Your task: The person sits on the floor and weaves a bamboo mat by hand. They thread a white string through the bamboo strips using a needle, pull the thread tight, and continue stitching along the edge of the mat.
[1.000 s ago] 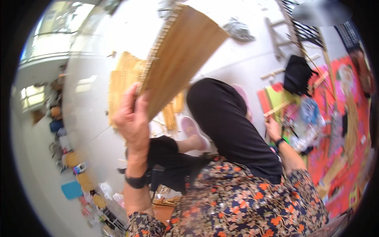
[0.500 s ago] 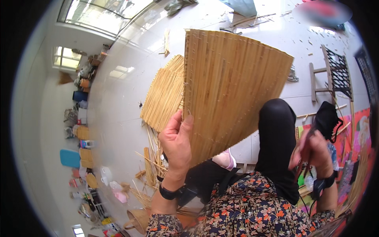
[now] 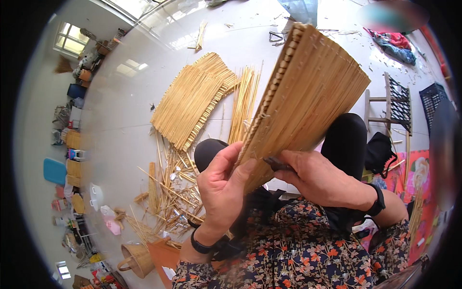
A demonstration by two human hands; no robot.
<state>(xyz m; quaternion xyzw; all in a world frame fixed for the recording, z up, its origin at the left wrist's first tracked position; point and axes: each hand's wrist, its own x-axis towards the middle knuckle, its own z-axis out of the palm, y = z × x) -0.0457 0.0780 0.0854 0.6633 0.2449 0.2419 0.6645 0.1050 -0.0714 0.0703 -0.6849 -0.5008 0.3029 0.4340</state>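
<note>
Swinging in from three o'clock, the right hand now meets the tilted stick panel, so the work turns two-handed at the panel's lower end. The left hand has its grip clamped on the edge; the right's is pinched around a small dark tool, its kind mostly hidden. Rising toward one o'clock from the left hand, the fan-shaped panel shows slim golden sticks with pale stitching, blunt ends forming a beaded rim. Another curved panel rests on glossy tiled floor at eleven o'clock; loose sticks scatter at nine.
</note>
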